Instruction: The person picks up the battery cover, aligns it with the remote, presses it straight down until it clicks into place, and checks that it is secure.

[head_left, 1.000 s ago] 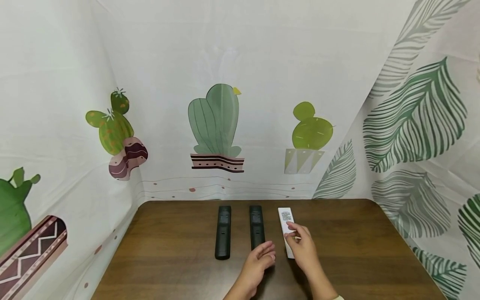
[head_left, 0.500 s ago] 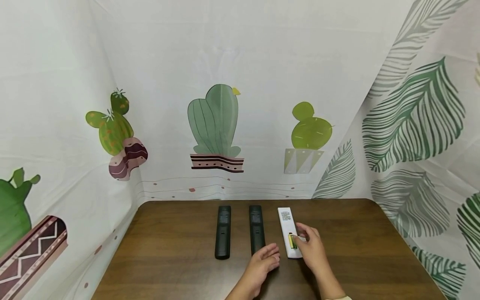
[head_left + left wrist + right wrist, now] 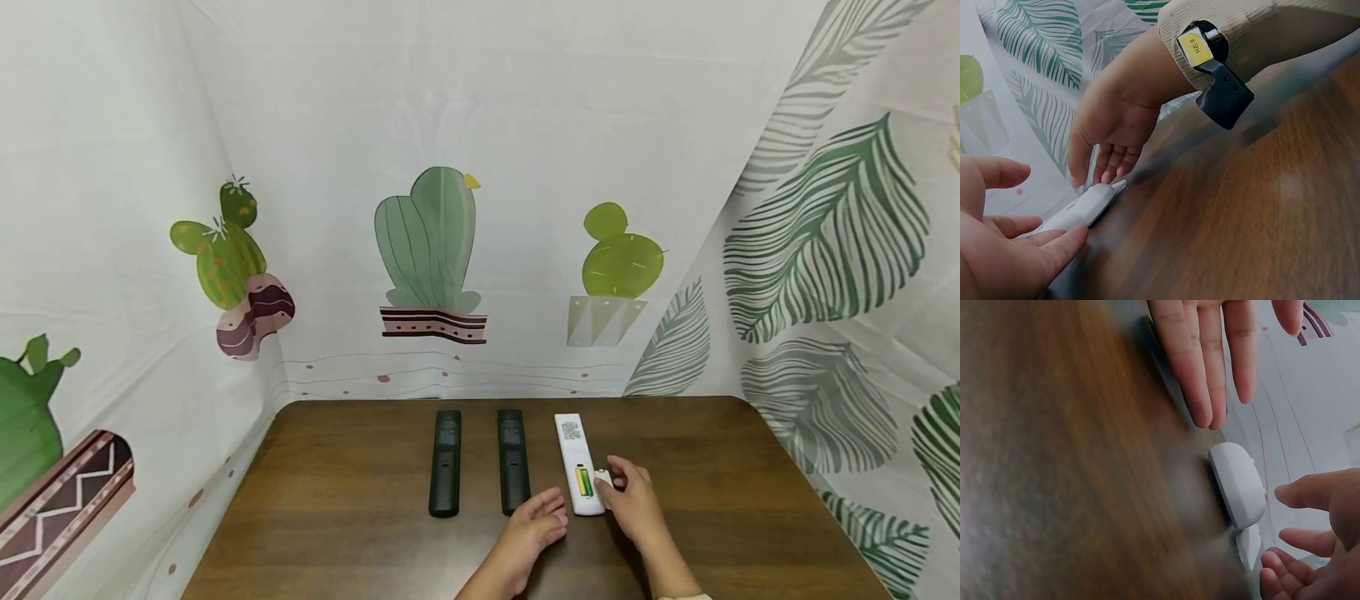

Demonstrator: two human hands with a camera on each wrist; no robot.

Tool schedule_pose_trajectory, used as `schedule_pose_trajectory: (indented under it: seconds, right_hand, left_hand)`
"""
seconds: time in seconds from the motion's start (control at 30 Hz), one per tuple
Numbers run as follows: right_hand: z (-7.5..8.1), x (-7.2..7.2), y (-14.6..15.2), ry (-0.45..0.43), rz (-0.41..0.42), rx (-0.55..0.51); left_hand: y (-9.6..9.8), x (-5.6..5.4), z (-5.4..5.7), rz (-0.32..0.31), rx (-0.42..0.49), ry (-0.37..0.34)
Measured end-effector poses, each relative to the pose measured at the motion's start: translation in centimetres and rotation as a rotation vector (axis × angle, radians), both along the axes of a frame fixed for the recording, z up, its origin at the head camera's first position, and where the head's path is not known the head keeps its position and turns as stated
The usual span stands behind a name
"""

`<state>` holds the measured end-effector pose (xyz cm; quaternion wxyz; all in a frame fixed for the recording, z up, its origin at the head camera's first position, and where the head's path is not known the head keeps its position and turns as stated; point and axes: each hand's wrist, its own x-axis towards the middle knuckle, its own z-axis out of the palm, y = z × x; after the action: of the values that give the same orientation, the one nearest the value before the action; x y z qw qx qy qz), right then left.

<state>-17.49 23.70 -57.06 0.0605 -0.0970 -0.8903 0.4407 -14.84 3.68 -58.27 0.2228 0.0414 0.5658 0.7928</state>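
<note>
A white remote control [image 3: 573, 450] lies back up on the table, its battery compartment uncovered. Batteries [image 3: 584, 481] with green and yellow wraps show inside it. Just right of the remote, my right hand [image 3: 633, 500] pinches the white battery cover [image 3: 604, 478] low by the table; the fingers partly hide it. In the right wrist view, the battery cover [image 3: 1248, 547] appears beside the remote's rounded end [image 3: 1238, 484]. My left hand [image 3: 528, 533] is held left of the remote's near end, fingers extended, holding nothing.
Two black remote controls lie to the left, one in the middle [image 3: 513, 462] and one farther left [image 3: 446, 462]. Behind the brown wooden table [image 3: 337, 500] hangs a white cloth [image 3: 525, 250] printed with cacti and leaves.
My right hand has slid the battery cover off the white remote and carried it to the right, exposing the batteries. The left hand has shifted slightly right.
</note>
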Motion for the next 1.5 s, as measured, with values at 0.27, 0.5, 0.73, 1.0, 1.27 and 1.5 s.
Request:
schedule_pose_trajectory:
  seconds: [0.27,0.5,0.73,1.0,1.27,1.5]
  right_hand:
    - [0.0,0.1,0.2,-0.037,0.014,0.014]
    - [0.0,0.0,0.1,-0.056,0.027,0.021]
    - [0.0,0.0,0.0,-0.068,0.022,0.017]
    - [-0.1,0.1,-0.2,-0.056,0.003,0.002]
    - [-0.7,0.0,0.0,-0.052,-0.019,-0.008]
    - [-0.7,0.1,-0.2,-0.037,-0.031,-0.03]
  left_hand:
    - [0.5,-0.1,-0.1,-0.006,0.003,0.013]
    - [1.0,-0.1,0.0,-0.009,0.007,0.013]
    - [1.4,-0.2,-0.3,-0.005,0.002,0.01]
    - [1.8,-0.3,-0.3,0.016,-0.018,0.001]
    - [2.2,-0.3,-0.3,0.026,-0.048,0.002]
    - [2.4,-0.5,-0.2,0.03,-0.053,0.007]
